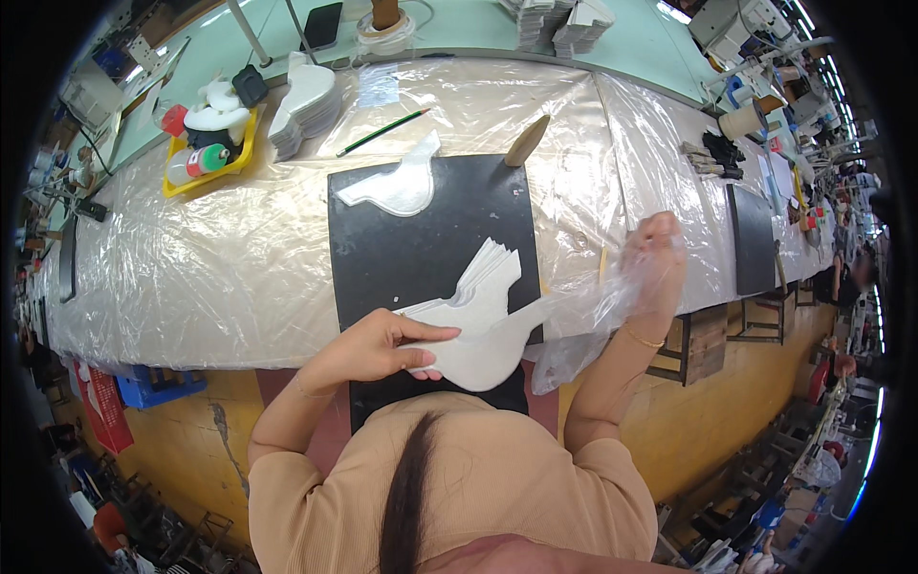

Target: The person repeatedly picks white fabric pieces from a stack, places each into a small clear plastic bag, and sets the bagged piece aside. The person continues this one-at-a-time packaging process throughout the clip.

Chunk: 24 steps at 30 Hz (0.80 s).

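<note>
My left hand [382,346] pinches a flat white curved piece [492,356] between thumb and fingers, near the front edge of the table. Beneath it, a fanned stack of similar white pieces [488,277] lies on a black mat [382,258]. Off to the right, my right hand [656,251] is raised with its fingers curled closed on a thin clear plastic film [612,292], somewhat blurred. The film stretches down toward the white piece; whether it is attached there I cannot tell. Farther back on the mat rests a single white piece [411,188] with a darker outline.
A wooden-handled tool [528,141] stands at the mat's far right corner. Behind the mat lie a green pencil [382,132] and a stack of white pieces [308,107]. A yellow tray [210,182] with bottles sits at left. Clear plastic sheeting [191,277] covers the table.
</note>
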{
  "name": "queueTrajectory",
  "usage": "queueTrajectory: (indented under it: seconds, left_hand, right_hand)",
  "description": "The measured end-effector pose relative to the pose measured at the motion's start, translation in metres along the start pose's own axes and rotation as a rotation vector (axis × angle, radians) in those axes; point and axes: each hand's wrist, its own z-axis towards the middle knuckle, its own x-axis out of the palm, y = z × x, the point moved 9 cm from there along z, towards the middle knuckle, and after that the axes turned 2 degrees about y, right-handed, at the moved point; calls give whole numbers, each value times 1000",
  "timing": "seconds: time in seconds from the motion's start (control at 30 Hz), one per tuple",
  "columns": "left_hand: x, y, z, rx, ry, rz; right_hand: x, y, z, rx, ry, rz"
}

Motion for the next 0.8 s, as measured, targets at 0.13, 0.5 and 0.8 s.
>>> queueTrajectory:
  seconds: [0.13,0.5,0.8]
  left_hand:
    - [-10,8,17,32,-103,40]
    - [-68,-38,8,199,-581,1091]
    - [-202,-39,27,139,-1052,1076]
  right_hand:
    - [-34,25,10,-223,-58,-85]
    - [-79,34,1,-389,-347,-201]
    - [-42,22,-9,-319,-186,-152]
